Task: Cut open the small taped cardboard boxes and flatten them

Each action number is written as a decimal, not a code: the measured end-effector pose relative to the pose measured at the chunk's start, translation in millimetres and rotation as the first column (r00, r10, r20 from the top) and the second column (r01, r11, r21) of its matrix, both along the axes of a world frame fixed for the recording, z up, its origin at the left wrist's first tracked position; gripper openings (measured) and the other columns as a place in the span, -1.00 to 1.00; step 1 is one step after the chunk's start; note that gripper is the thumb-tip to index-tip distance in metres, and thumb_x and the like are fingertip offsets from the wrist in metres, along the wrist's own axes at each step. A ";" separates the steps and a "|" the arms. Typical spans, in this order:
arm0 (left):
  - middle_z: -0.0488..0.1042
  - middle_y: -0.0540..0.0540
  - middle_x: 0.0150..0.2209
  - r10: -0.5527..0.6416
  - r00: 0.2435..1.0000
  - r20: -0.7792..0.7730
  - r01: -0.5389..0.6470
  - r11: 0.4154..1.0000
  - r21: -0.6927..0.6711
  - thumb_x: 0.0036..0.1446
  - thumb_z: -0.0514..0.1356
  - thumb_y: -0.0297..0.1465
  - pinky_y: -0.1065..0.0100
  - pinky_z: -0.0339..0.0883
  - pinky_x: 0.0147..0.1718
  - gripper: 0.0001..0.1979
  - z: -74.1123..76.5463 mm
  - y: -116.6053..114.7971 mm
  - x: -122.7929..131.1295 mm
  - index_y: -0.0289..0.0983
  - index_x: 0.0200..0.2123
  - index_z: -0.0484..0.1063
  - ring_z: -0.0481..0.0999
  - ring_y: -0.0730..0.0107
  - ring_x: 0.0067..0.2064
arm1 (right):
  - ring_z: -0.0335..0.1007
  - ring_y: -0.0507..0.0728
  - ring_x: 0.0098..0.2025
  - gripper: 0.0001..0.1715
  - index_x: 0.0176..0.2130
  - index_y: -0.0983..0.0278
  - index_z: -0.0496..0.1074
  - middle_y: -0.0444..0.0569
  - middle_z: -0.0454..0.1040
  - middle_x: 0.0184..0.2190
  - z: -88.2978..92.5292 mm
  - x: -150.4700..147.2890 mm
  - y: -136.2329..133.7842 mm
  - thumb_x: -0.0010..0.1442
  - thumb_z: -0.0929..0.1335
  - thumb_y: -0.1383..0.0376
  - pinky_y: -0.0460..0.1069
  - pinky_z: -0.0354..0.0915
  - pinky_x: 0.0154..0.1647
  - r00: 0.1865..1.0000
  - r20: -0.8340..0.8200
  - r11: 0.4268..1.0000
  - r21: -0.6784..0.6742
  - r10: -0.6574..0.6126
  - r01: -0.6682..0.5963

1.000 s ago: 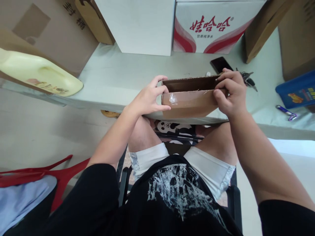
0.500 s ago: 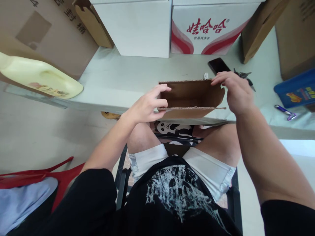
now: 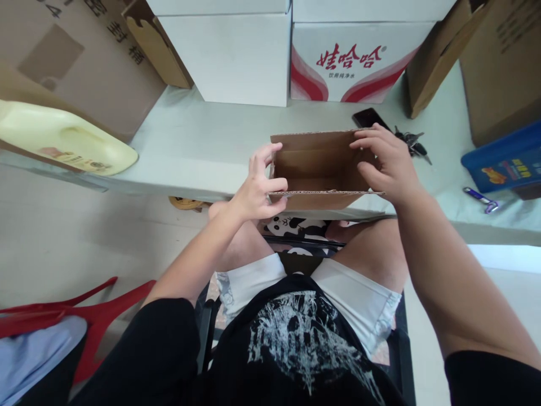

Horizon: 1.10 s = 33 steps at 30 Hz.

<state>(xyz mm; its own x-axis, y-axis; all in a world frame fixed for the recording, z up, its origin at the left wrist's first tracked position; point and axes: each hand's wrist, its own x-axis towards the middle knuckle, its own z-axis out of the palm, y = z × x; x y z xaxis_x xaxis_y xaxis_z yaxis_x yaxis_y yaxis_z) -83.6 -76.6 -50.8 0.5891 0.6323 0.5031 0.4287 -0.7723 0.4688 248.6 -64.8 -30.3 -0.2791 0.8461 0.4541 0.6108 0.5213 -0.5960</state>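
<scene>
A small brown cardboard box [image 3: 321, 201] stands at the table's front edge, its top open toward me and its inside bare as far as I can see. At its left end is my left hand [image 3: 260, 189], fingers curled over the end and the thumb pinching the front flap's corner. My right hand [image 3: 386, 160] grips the right end, its fingertips on the back flap and its thumb bent inward over the opening. Just behind that hand lie a dark phone [image 3: 368, 117] and a bunch of keys [image 3: 414, 144], both partly covered by it.
White cartons [image 3: 228, 59] and a red-and-white carton [image 3: 350, 84] line the back. A pale yellow bottle [image 3: 67, 138] lies at left near a large carton [image 3: 84, 51]. On the right are a blue container [image 3: 502, 160] and a purple razor-like item [image 3: 480, 199]. A red chair [image 3: 97, 316] stands lower left.
My right hand has shifted left and its thumb now bends in over the box. The back flap stands a little higher. My left hand has turned slightly at the left end.
</scene>
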 end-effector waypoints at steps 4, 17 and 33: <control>0.19 -0.23 0.35 -0.036 0.995 0.089 0.040 0.998 -0.049 0.02 0.31 -0.33 -0.19 0.32 0.37 -0.85 -11.0 4.3 6.8 -0.17 -0.29 0.46 0.31 -0.10 0.41 | 0.36 0.43 0.35 -0.57 0.07 0.03 0.50 -0.04 0.50 0.27 0.7 -2.8 0.4 0.19 0.42 0.13 0.42 0.18 0.47 0.997 -0.062 0.999 -0.025 0.038 -0.040; 0.66 -0.20 -0.12 0.219 0.939 0.267 -0.144 0.951 -0.272 0.33 0.10 0.14 0.13 0.50 -0.02 -0.49 -5.2 6.8 25.8 -0.20 -0.25 0.45 0.64 0.20 -0.07 | 0.60 0.29 0.11 -0.41 -0.06 0.07 0.59 -0.03 0.64 0.05 -46.1 -5.5 2.7 0.38 0.19 -0.20 0.30 0.48 0.23 0.818 -0.572 0.935 -0.320 -0.065 -0.149; 0.21 -0.23 0.45 0.355 0.893 0.277 -0.243 0.897 -0.369 0.43 -0.02 0.09 -0.06 0.26 0.39 -0.45 -52.8 32.3 8.5 0.03 0.35 0.06 0.25 0.05 0.48 | 0.45 0.30 0.25 -0.12 0.39 -0.13 -0.04 0.05 0.23 0.41 -78.3 -15.4 -15.3 0.24 0.39 0.00 0.28 0.45 0.20 0.909 -0.408 0.994 -0.099 -0.080 0.043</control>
